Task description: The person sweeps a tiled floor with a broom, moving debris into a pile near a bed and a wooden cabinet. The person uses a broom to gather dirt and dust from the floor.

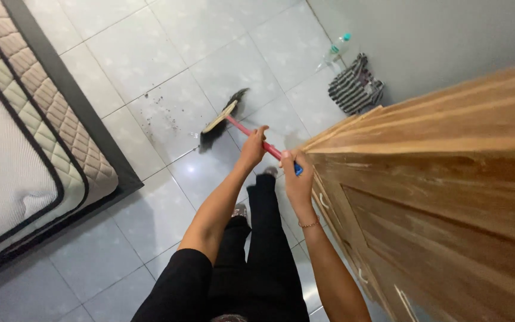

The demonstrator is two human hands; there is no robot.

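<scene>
I hold a broom with a red handle [242, 129] and black bristles [220, 122] over the pale tiled floor [150, 53]. My left hand [253, 146] grips the handle lower down, nearer the bristle head. My right hand [297, 173] grips the handle's upper end, where a blue tip shows. A thin bracelet sits on my right wrist. The bristles rest on the tiles beside a scatter of dark dust and crumbs [161, 114]. My legs in black trousers show below my arms.
A mattress [13, 143] on a dark base fills the left side. A tall wooden wardrobe [436, 197] stands close on my right. By the grey wall lie a plastic bottle [336, 49] and a striped cloth bundle [354, 88].
</scene>
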